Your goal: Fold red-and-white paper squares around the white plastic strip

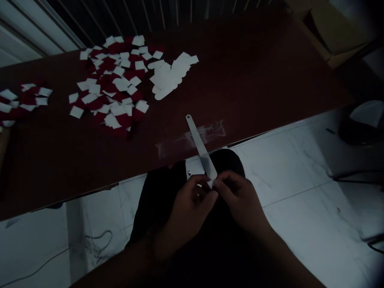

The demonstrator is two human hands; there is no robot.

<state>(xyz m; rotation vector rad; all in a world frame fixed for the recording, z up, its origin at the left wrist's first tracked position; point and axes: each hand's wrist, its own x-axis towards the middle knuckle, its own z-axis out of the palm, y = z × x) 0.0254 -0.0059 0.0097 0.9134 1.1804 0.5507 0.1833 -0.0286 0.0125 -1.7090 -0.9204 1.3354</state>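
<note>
Our left hand (190,212) and our right hand (241,198) meet low over our dark trousers (160,200), just below the near edge of the dark red counter (255,72). Both are nearly closed, their fingers curled inward and pinching a small white piece (210,183) at the lower end of a long, narrow white strip (199,146). Exactly how the fingers divide that grip is hidden. The strip slants up and away from the hands, crosses the counter edge and ends in a rounded tip with a small hole, lying over a band of clear tape (192,139) stuck to the counter. Farther up the counter lies a large scatter of red-and-white squares (109,82), with a smaller scatter (24,104) to its left at the edge of the view. Just right of the large scatter sits a white scalloped cut-out (171,76). A cardboard box (333,28) stands beyond the far right corner, and a thin cable (97,244) lies on the white tiled floor (295,168).
</note>
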